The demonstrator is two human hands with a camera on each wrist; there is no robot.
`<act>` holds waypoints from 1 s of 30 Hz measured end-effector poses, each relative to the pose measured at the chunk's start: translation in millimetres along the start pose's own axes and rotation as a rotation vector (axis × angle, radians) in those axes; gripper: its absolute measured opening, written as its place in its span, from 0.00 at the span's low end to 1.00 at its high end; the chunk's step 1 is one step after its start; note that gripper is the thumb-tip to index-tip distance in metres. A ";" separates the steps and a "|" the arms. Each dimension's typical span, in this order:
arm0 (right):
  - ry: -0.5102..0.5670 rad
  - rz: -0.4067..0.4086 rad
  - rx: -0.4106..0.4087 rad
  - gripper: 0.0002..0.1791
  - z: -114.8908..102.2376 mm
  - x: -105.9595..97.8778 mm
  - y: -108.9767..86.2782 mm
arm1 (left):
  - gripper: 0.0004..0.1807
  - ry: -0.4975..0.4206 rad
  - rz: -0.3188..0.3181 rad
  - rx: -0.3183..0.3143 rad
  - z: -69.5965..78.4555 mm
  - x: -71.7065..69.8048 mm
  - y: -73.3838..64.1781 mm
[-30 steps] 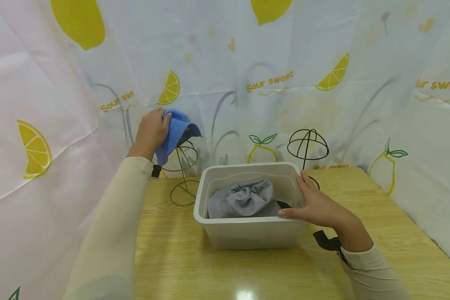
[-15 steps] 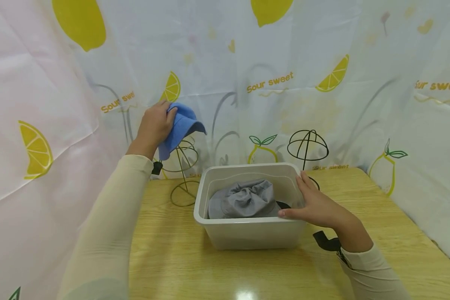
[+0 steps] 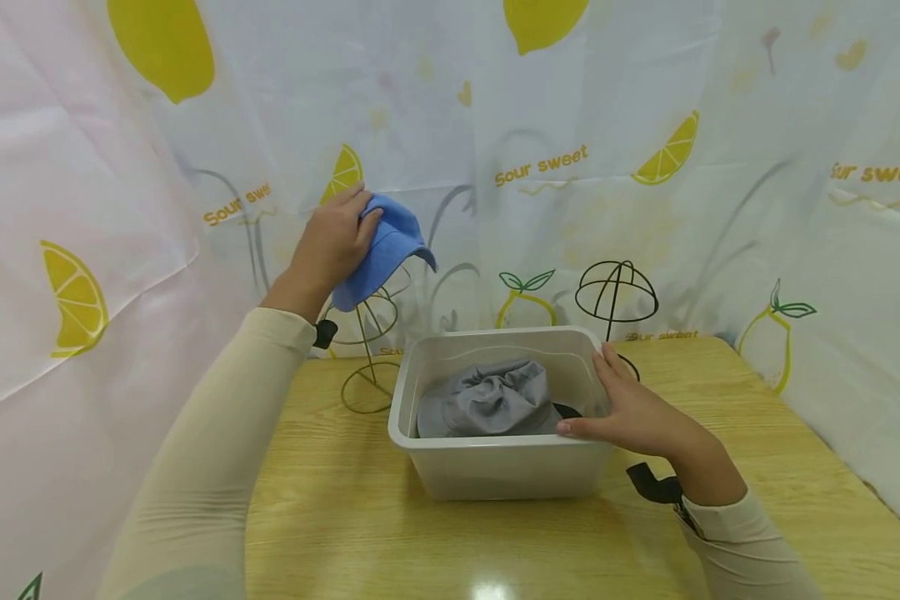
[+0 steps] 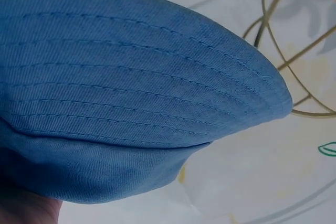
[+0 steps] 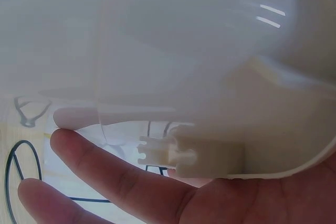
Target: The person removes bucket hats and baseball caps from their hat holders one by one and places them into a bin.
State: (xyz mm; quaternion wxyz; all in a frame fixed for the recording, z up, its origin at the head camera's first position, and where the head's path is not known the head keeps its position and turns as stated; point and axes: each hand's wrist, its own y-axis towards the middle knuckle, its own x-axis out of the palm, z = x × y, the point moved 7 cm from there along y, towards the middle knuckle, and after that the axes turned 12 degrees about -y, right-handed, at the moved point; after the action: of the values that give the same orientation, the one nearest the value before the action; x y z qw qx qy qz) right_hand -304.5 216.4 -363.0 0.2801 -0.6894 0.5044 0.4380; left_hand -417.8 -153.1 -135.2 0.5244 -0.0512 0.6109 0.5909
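My left hand (image 3: 333,237) pinches a blue bucket hat (image 3: 392,254) high over the left wire hat stand (image 3: 363,412), overlapping its top in the head view. The left wrist view shows the hat's brim (image 4: 131,72) close up, with rows of stitching. My right hand (image 3: 645,421) rests at the right front corner of a white plastic tub (image 3: 506,471), thumb on the front rim. Its fingers (image 5: 123,182) lie straight along the outside in the right wrist view. A crumpled grey hat (image 3: 495,400) lies in the tub beside something black (image 3: 567,410).
A second wire hat stand (image 3: 616,292) rises bare behind the tub's right side, its base partly hidden. The wooden tabletop (image 3: 345,517) runs back to a lemon-printed curtain (image 3: 540,217) on the far and left sides.
My left hand has carried the blue hat up and to the right, away from the left stand. The right hand and tub have stayed still.
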 end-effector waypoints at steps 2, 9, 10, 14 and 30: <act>0.001 -0.003 0.002 0.72 0.5 0.3 -0.1 | 0.27 -0.007 -0.005 0.016 8.0 0.7 0.3; 0.009 -0.010 0.003 0.71 1.3 0.8 -0.5 | 0.26 -0.025 -0.016 0.057 31.2 2.7 -1.5; 0.009 -0.010 0.003 0.71 1.3 0.8 -0.6 | 0.26 -0.029 -0.018 0.061 33.8 3.2 -2.0; 0.010 -0.013 0.007 0.72 0.9 1.1 -1.1 | 0.27 -0.053 -0.026 0.076 44.0 6.7 -4.6; 0.012 -0.019 0.005 0.72 0.1 0.5 -0.9 | 0.26 -0.179 -0.115 0.098 84.9 27.2 -14.8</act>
State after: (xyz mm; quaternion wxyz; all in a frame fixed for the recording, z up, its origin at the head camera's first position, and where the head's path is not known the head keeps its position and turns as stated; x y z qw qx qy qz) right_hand -303.6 216.5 -363.6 0.2828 -0.6959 0.5007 0.4302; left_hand -370.6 -76.4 -143.1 0.6120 -0.0075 0.5858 0.5313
